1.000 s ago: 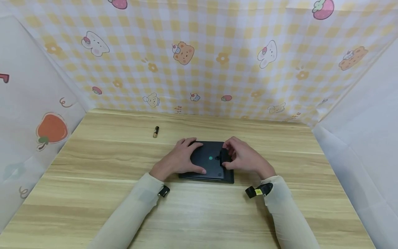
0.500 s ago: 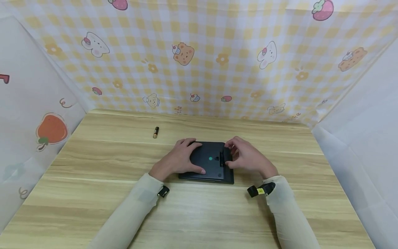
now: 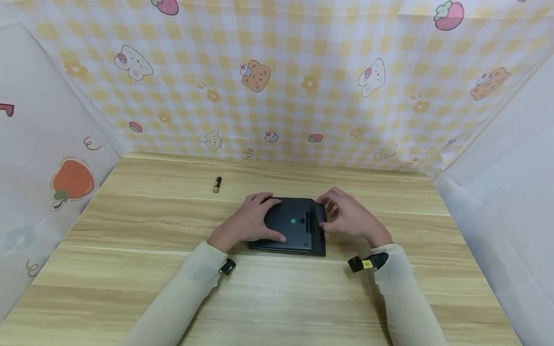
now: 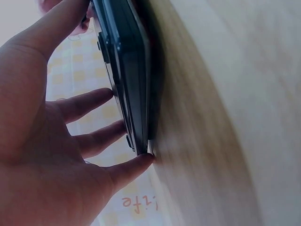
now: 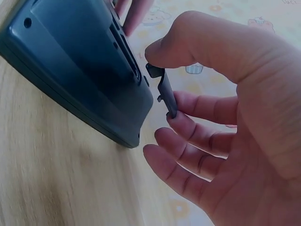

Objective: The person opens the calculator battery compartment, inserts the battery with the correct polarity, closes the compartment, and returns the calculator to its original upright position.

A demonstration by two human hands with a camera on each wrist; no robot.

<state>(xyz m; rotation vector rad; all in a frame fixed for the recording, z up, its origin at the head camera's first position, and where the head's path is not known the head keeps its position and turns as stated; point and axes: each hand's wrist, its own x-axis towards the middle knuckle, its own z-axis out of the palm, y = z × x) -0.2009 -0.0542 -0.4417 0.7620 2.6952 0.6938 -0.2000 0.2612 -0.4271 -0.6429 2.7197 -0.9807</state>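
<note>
A black device shaped like a calculator [image 3: 287, 230] lies back side up on the table, showing an open battery compartment [image 3: 309, 222] near its right end. My left hand [image 3: 251, 218] rests spread over the left end, thumb near the front edge, fingers by the far edge. In the left wrist view those fingers [image 4: 99, 141] are nearly straight, their tips against the device. My right hand [image 3: 348, 214] is just off the right end. In the right wrist view it pinches a small black battery cover [image 5: 168, 92] between thumb and fingers, apart from the device.
A black and gold battery [image 3: 217, 185] lies on the wooden table [image 3: 268, 298] behind and left of the device. A yellow checked curtain [image 3: 281, 105] hangs at the back edge, and white sheets [image 3: 515, 192] flank the sides.
My right hand has lifted the battery cover off the device and drawn it right, uncovering the compartment. My left hand has stayed in place.
</note>
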